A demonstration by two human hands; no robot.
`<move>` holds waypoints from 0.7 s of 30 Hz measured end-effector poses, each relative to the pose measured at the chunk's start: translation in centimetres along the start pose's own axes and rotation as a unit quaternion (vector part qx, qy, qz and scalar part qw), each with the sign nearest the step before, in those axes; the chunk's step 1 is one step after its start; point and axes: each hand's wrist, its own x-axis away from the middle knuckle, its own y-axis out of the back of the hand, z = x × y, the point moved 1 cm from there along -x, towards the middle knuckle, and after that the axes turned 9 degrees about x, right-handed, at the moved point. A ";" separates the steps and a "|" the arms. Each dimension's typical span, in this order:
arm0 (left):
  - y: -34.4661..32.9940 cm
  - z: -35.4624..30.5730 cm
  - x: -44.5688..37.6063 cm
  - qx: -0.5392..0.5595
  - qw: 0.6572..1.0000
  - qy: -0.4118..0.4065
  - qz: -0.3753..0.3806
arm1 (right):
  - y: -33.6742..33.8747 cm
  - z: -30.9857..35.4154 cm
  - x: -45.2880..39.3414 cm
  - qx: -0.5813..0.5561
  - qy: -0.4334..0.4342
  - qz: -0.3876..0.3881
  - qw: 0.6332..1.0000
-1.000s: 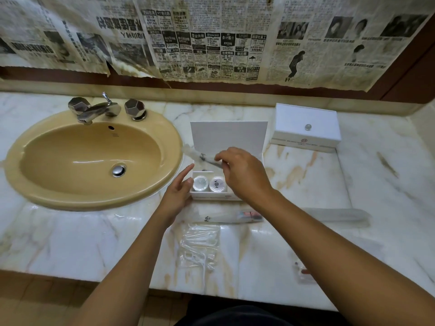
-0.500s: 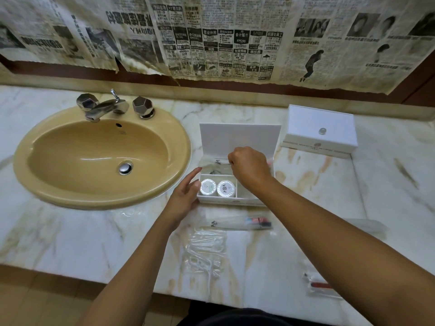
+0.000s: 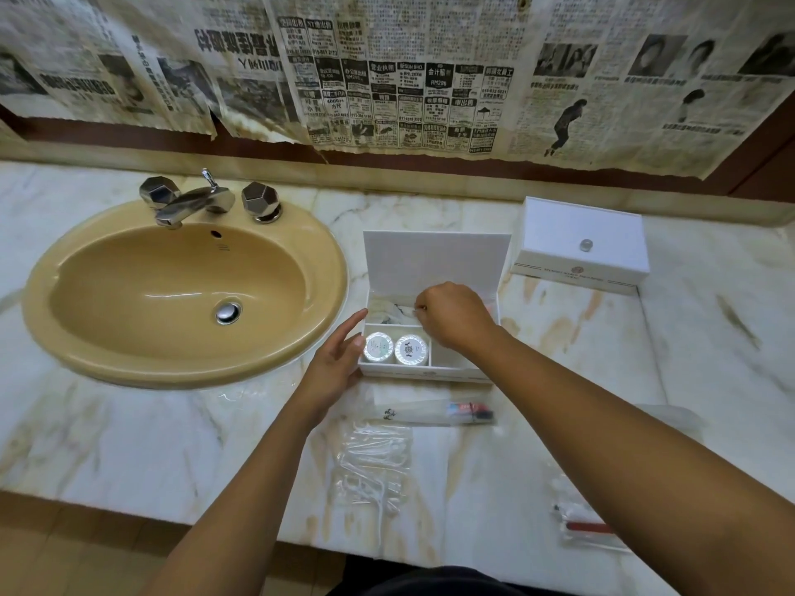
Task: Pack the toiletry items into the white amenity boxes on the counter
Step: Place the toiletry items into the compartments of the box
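Observation:
An open white amenity box (image 3: 430, 374) stands on the marble counter, its lid upright. Two round wrapped soaps (image 3: 395, 348) fill its front left compartment. My right hand (image 3: 454, 318) hovers over the back compartment, fingers curled and pinching a clear packet (image 3: 393, 311) that lies in there. My left hand (image 3: 337, 359) rests with straight fingers against the box's left side. A second white amenity box (image 3: 580, 245) sits closed at the back right. In front of the open box lie a wrapped toothbrush kit (image 3: 434, 414) and a clear bag of floss picks (image 3: 374, 462).
A tan sink (image 3: 180, 294) with a chrome tap (image 3: 193, 202) takes up the left of the counter. A small packet with a red item (image 3: 587, 529) lies near the front right edge. Another clear packet (image 3: 669, 412) lies at the right. Newspaper covers the wall behind.
My right hand has carried the clear packet from above the box down into its back compartment. The left hand has stayed at the box's left side.

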 end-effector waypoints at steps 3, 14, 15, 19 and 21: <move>-0.1 -0.2 0.0 0.000 1.000 -0.003 0.000 | 1.0 0.6 1.0 0.045 -0.010 0.011 0.999; -0.1 0.1 0.1 -0.004 1.000 -0.006 -0.002 | 0.4 -0.6 3.5 0.045 -0.053 0.084 0.994; -0.1 0.1 0.1 -0.005 1.000 -0.006 -0.003 | 0.1 -0.7 3.7 0.049 -0.045 0.090 0.994; -0.2 0.2 0.1 -0.009 1.000 -0.006 -0.006 | -0.2 -1.1 3.7 0.029 -0.039 0.097 0.994; -0.2 0.2 0.1 -0.011 1.000 -0.006 -0.006 | -0.4 -1.2 3.7 0.022 -0.038 0.097 0.994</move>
